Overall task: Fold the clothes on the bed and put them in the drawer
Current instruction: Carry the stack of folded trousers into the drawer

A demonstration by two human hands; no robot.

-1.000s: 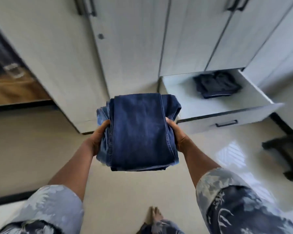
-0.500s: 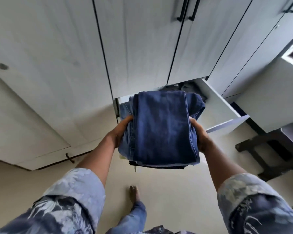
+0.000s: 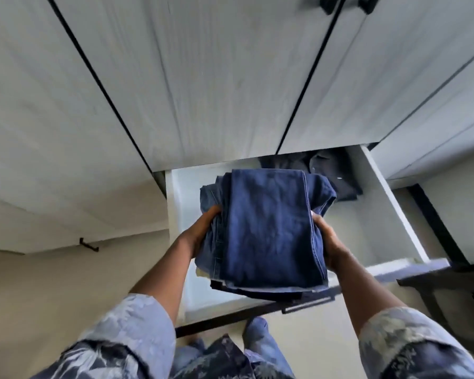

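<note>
L hand (image 3: 203, 231) & R hand (image 3: 326, 244) each clamp a side of the folded jeans stack (image 3: 268, 231), held above the open drawer (image 3: 389, 214); dark garment (image 3: 329, 173) at back.

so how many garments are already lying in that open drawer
1 that shows: a dark garment at the back right of the drawer. The folded jeans held in both hands cover much of the floor, so more may be hidden.
</note>
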